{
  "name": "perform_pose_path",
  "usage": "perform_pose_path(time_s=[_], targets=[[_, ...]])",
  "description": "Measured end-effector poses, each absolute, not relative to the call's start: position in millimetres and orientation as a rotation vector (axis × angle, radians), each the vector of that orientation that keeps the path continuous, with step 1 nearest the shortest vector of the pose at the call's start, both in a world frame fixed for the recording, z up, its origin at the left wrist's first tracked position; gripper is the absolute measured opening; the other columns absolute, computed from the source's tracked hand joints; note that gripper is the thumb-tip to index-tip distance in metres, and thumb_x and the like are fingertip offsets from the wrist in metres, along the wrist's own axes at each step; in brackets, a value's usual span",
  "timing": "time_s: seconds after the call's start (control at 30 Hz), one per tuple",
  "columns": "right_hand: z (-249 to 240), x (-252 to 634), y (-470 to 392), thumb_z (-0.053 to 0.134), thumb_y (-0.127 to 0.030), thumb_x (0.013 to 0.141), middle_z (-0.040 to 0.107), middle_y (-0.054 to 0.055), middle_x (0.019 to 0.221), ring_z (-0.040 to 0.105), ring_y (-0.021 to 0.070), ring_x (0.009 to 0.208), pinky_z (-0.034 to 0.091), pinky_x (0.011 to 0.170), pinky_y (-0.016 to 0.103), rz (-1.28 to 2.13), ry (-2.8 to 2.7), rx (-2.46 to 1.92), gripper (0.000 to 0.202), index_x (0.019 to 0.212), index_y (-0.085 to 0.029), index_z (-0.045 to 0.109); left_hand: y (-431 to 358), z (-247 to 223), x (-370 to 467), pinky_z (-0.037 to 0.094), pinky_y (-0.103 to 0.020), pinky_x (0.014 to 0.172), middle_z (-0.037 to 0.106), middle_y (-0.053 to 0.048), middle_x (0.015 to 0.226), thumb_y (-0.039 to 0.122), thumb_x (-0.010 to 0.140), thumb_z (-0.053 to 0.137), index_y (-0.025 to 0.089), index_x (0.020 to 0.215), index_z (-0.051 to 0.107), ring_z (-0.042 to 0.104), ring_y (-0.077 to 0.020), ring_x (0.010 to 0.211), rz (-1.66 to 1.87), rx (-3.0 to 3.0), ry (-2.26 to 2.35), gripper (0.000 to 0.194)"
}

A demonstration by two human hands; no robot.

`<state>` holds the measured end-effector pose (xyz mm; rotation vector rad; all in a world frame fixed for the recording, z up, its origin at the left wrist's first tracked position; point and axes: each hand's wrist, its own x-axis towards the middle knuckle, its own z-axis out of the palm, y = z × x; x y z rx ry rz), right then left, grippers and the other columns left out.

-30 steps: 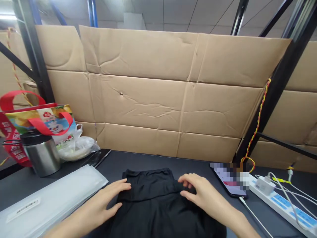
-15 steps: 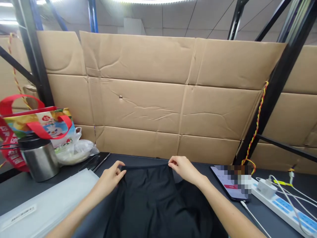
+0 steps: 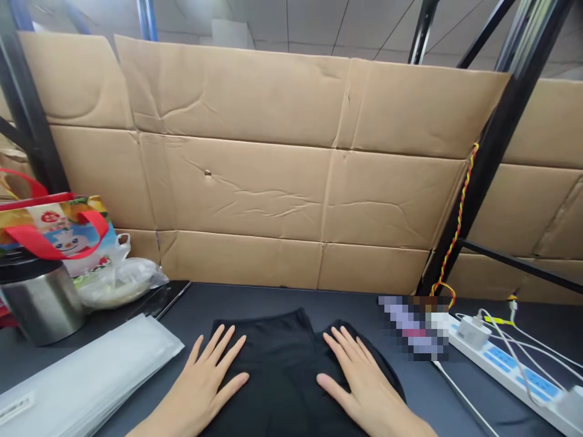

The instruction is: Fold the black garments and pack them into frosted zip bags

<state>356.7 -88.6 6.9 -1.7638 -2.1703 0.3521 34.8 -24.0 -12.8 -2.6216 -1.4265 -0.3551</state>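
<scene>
A black garment (image 3: 282, 370) lies on the dark table in front of me, its top edge toward the cardboard and its lower part cut off by the frame. My left hand (image 3: 207, 376) rests on its left side with the fingers spread. On the right side, my right hand (image 3: 357, 376) lies flat, fingers stretched out and thumb pointing inward. Neither hand grips the cloth. A folded dark part bulges out beyond my right hand.
At the left are clear plastic sleeves (image 3: 91, 376), a steel container (image 3: 43, 303), a colourful bag (image 3: 68, 233) and a plastic bag (image 3: 121, 282). At the right are a blurred phone (image 3: 414, 331) and a power strip (image 3: 505, 364). Cardboard (image 3: 255, 182) stands behind.
Both hands have let go of the garment's top corners and now lie flat on it, nearer to me. The cloth has come down onto the table. The view has shifted slightly right.
</scene>
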Motion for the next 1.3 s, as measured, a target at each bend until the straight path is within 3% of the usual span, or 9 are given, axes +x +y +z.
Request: perform_pose_path(time_s=[0.23, 0.37, 0.53, 0.73, 0.87, 0.93, 1.03, 1.13, 1.3], targets=[[-0.1, 394.0, -89.6, 0.035, -0.063, 0.091, 0.017, 0.001, 0.156, 0.014, 0.0232, 0.143, 0.012, 0.117, 0.044, 0.505, -2.056, -1.743, 0.068, 0.147, -0.025, 0.027, -34.9, 6.5, 46.8, 0.024, -0.066, 0.106, 0.034, -0.010, 0.148, 0.056, 0.093, 0.043, 0.024, 0.143, 0.038, 0.027, -0.0383, 0.136, -0.383, -2.640, -1.375, 0.060], [2.7, 399.6, -80.4, 0.034, -0.056, 0.094, 0.033, 0.005, 0.151, 0.029, 0.0216, 0.138, 0.021, 0.115, 0.041, 0.504, -1.963, -1.666, 0.059, 0.144, -0.023, 0.036, -67.5, 47.6, 85.1, 0.027, -0.055, 0.110, 0.031, 0.000, 0.151, 0.037, 0.100, 0.039, 0.032, 0.148, 0.020, 0.028, -0.0279, 0.138, -0.404, -3.007, -0.996, 0.052], [5.0, 404.7, -59.3, 0.043, -0.042, 0.094, 0.056, 0.006, 0.133, 0.047, 0.0211, 0.125, 0.033, 0.108, 0.039, 0.389, -2.008, -1.530, 0.043, 0.130, -0.022, 0.054, -89.1, 82.4, 148.7, 0.025, -0.046, 0.114, 0.041, -0.001, 0.146, 0.031, 0.100, 0.041, 0.028, 0.147, 0.028, 0.030, -0.0224, 0.138, -0.217, -3.455, -0.307, 0.048], [2.5, 410.8, -53.2, 0.051, -0.035, 0.090, 0.060, 0.006, 0.125, 0.056, 0.0216, 0.114, 0.043, 0.099, 0.038, 0.317, -1.915, -1.509, 0.036, 0.123, -0.023, 0.055, -75.1, 42.0, 175.4, 0.024, -0.041, 0.114, 0.044, -0.003, 0.145, 0.028, 0.101, 0.039, 0.029, 0.147, 0.027, 0.032, -0.0200, 0.137, -0.262, -3.454, -0.064, 0.048], [16.2, 412.4, -64.2, 0.048, -0.037, 0.092, 0.065, 0.005, 0.104, 0.060, 0.0202, 0.097, 0.048, 0.087, 0.034, 0.251, -1.836, -1.503, 0.021, 0.102, -0.022, 0.059, -67.2, 16.4, 172.1, 0.021, -0.039, 0.115, 0.039, -0.002, 0.147, 0.026, 0.102, 0.035, 0.028, 0.149, 0.022, 0.027, -0.0192, 0.139, -0.300, -3.355, -0.018, 0.049], [22.6, 407.8, -68.6, 0.042, -0.038, 0.095, 0.066, 0.005, 0.100, 0.060, 0.0204, 0.096, 0.046, 0.088, 0.034, 0.237, -1.856, -1.520, 0.025, 0.095, -0.022, 0.061, -65.9, 10.3, 172.4, 0.020, -0.039, 0.115, 0.039, -0.002, 0.147, 0.027, 0.102, 0.036, 0.026, 0.149, 0.022, 0.027, -0.0197, 0.138, -0.327, -3.310, -0.003, 0.049], [21.5, 397.4, -67.4, 0.035, -0.041, 0.098, 0.062, 0.008, 0.119, 0.053, 0.0226, 0.116, 0.038, 0.101, 0.038, 0.287, -1.962, -1.587, 0.036, 0.114, -0.021, 0.060, -68.0, 7.2, 175.7, 0.019, -0.039, 0.115, 0.039, -0.003, 0.147, 0.025, 0.102, 0.034, 0.023, 0.149, 0.023, 0.027, -0.0198, 0.138, -0.323, -3.239, 0.003, 0.048], [9.1, 392.7, -56.5, 0.036, -0.048, 0.096, 0.046, 0.015, 0.141, 0.038, 0.0263, 0.133, 0.027, 0.111, 0.042, 0.365, -2.005, -1.645, 0.053, 0.133, -0.012, 0.049, -72.6, 13.8, 173.6, 0.016, -0.037, 0.116, 0.035, -0.001, 0.149, 0.022, 0.103, 0.033, 0.025, 0.149, 0.020, 0.024, -0.0178, 0.139, -0.294, -3.183, -0.001, 0.048], [-7.7, 404.3, -38.9, 0.034, -0.056, 0.094, 0.040, 0.013, 0.146, 0.035, 0.0248, 0.136, 0.025, 0.113, 0.041, 0.462, -1.975, -1.660, 0.064, 0.140, -0.011, 0.042, -55.8, 33.0, 120.8, 0.024, -0.046, 0.113, 0.032, -0.002, 0.151, 0.031, 0.098, 0.047, 0.032, 0.149, 0.017, 0.028, -0.0236, 0.138, -0.400, -3.124, -0.462, 0.059]])
